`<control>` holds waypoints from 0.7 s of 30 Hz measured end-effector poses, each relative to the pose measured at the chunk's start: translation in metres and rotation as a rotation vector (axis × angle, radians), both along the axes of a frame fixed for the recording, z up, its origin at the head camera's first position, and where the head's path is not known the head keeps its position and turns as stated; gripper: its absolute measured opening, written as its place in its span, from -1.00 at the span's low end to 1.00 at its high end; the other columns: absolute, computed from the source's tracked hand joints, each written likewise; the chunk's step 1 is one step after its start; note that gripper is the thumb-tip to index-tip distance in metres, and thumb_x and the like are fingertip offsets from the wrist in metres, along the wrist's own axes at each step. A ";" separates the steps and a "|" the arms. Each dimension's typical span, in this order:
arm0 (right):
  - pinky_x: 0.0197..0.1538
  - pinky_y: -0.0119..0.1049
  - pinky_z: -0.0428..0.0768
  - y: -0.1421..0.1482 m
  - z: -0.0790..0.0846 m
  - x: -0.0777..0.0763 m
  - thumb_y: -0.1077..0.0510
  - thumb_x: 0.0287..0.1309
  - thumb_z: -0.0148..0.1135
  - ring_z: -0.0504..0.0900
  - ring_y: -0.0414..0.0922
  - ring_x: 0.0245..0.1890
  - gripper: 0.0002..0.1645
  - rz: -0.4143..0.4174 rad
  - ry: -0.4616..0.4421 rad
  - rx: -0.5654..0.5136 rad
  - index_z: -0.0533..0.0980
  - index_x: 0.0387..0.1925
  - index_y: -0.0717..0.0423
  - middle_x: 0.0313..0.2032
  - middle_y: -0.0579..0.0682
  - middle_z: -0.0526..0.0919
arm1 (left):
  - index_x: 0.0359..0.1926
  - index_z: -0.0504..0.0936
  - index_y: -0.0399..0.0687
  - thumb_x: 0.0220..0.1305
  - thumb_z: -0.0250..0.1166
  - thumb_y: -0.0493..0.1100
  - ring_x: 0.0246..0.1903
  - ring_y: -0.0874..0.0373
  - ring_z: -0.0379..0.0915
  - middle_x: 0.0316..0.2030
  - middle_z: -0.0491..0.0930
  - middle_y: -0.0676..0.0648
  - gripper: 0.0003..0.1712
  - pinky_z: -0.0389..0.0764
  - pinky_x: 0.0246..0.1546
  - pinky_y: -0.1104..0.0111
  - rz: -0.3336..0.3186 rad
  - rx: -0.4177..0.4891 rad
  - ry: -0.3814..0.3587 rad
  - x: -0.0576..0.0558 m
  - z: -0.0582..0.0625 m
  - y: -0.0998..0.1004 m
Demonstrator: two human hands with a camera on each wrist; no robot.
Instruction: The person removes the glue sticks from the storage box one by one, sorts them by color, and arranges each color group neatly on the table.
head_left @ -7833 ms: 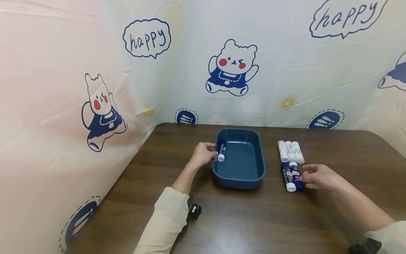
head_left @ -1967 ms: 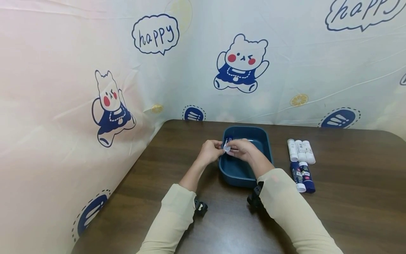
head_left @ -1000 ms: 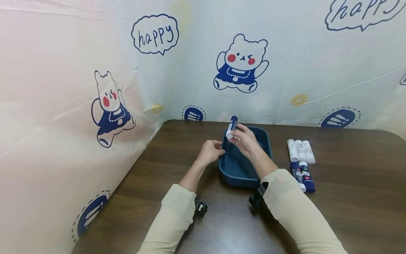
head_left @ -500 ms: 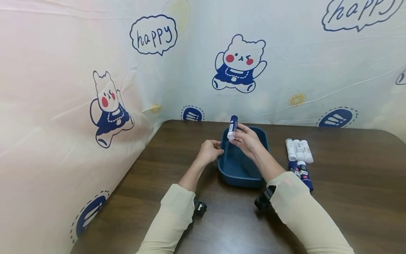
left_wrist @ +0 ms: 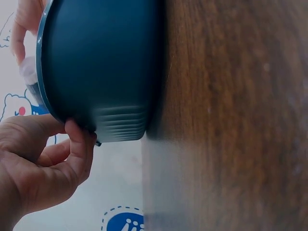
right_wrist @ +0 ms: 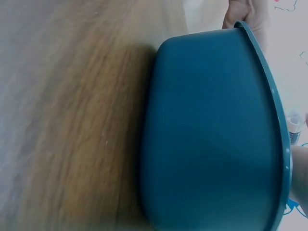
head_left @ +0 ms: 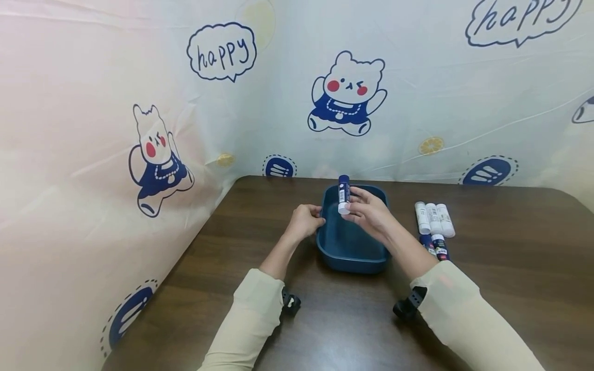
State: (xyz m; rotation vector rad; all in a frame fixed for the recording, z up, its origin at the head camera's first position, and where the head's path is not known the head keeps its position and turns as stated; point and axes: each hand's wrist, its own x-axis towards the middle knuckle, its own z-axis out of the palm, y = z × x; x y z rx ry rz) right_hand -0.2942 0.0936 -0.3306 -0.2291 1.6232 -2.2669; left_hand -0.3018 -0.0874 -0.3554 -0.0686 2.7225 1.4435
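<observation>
My left hand point(head_left: 305, 222) pinches the left rim of a dark teal plastic bin point(head_left: 353, 264), thumb and fingers on either side of the edge in the left wrist view. Over the bin, my right hand point(head_left: 371, 212) holds a glue stick point(head_left: 344, 194) with a navy body and a white end. It stands nearly upright, white end down, between thumb and fingers. From the left wrist camera, that glue stick point(left_wrist: 30, 74) shows blurred beyond the bin's rim. The right wrist view is mostly filled by the bin's outer wall point(right_wrist: 211, 130).
Three white tubes point(head_left: 433, 219) lie side by side on the brown wooden table point(head_left: 343, 330), right of the bin. Just in front of them are two navy glue sticks point(head_left: 439, 247), partly covered by my right sleeve point(head_left: 468, 309). A printed cloth point(head_left: 408, 77) hangs behind the table.
My right hand left the navy glue sticks at the right, took the one from the bin and raised it. Lately it has shifted slightly right and down, straightening the stick. My left hand stays at the rim.
</observation>
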 end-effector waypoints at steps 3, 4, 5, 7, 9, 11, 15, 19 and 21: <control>0.07 -0.20 0.45 0.004 0.000 0.005 0.37 0.24 -0.01 0.25 0.08 0.10 -0.20 0.014 0.014 0.025 -0.12 0.41 0.12 0.28 0.21 0.08 | 0.13 0.50 -0.22 0.20 0.25 -0.29 -0.40 0.07 0.50 -0.25 0.52 -0.13 -0.56 0.59 -0.43 0.36 0.006 -0.003 0.001 0.000 0.000 0.000; 0.07 -0.21 0.45 0.005 0.000 0.007 0.37 0.24 -0.01 0.26 0.08 0.09 -0.20 0.018 0.018 0.035 -0.12 0.41 0.12 0.28 0.22 0.09 | 0.13 0.50 -0.21 0.20 0.24 -0.29 -0.40 0.07 0.50 -0.26 0.52 -0.13 -0.56 0.58 -0.42 0.36 0.010 -0.005 -0.003 0.000 0.000 0.000; 0.06 -0.22 0.45 0.007 -0.001 0.008 0.36 0.24 0.01 0.26 0.07 0.09 -0.19 0.021 0.018 0.042 -0.12 0.41 0.12 0.27 0.21 0.09 | 0.13 0.50 -0.20 0.20 0.24 -0.29 -0.39 0.07 0.50 -0.26 0.52 -0.12 -0.56 0.58 -0.42 0.37 0.013 -0.009 -0.006 0.000 -0.001 0.000; 0.05 -0.23 0.46 0.010 -0.002 0.011 0.35 0.23 0.03 0.28 0.06 0.07 -0.18 0.024 0.021 0.059 -0.11 0.41 0.11 0.26 0.21 0.11 | 0.13 0.50 -0.19 0.20 0.24 -0.28 -0.38 0.07 0.50 -0.25 0.52 -0.12 -0.56 0.59 -0.40 0.37 0.016 -0.012 -0.011 0.000 -0.001 0.000; 0.03 -0.25 0.47 0.013 -0.003 0.014 0.34 0.23 0.04 0.30 0.04 0.04 -0.18 0.025 0.023 0.071 -0.11 0.41 0.12 0.23 0.20 0.13 | 0.13 0.51 -0.19 0.20 0.25 -0.29 -0.37 0.07 0.50 -0.25 0.52 -0.11 -0.56 0.59 -0.40 0.36 0.012 -0.010 -0.008 0.000 -0.002 -0.001; 0.00 -0.28 0.49 0.018 -0.004 0.017 0.35 0.22 0.03 0.32 0.03 0.01 -0.18 0.028 0.026 0.075 -0.11 0.41 0.14 0.20 0.21 0.15 | 0.13 0.51 -0.20 0.20 0.25 -0.29 -0.37 0.07 0.50 -0.25 0.52 -0.12 -0.56 0.59 -0.40 0.36 0.005 -0.004 -0.004 0.000 -0.003 -0.001; -0.04 -0.29 0.51 0.027 -0.006 0.024 0.37 0.20 0.03 0.33 0.01 -0.01 -0.18 0.037 0.029 0.080 -0.10 0.41 0.15 0.18 0.22 0.15 | 0.13 0.50 -0.22 0.20 0.25 -0.30 -0.36 0.08 0.50 -0.24 0.52 -0.12 -0.55 0.59 -0.39 0.36 -0.007 0.005 0.000 0.001 -0.003 -0.002; -0.02 -0.28 0.51 0.037 -0.005 0.034 0.38 0.19 0.04 0.32 0.03 0.02 -0.16 0.036 0.025 0.099 -0.10 0.41 0.14 0.23 0.23 0.11 | 0.14 0.50 -0.22 0.20 0.24 -0.29 -0.35 0.08 0.50 -0.22 0.53 -0.12 -0.55 0.59 -0.38 0.36 -0.011 0.000 0.002 0.001 -0.002 -0.001; -0.01 -0.27 0.50 0.041 -0.004 0.038 0.38 0.19 0.03 0.31 0.04 0.03 -0.16 0.035 0.028 0.111 -0.12 0.41 0.14 0.25 0.24 0.09 | 0.14 0.50 -0.22 0.20 0.24 -0.29 -0.35 0.09 0.50 -0.21 0.53 -0.13 -0.55 0.59 -0.38 0.35 -0.014 -0.001 0.004 0.001 -0.001 -0.001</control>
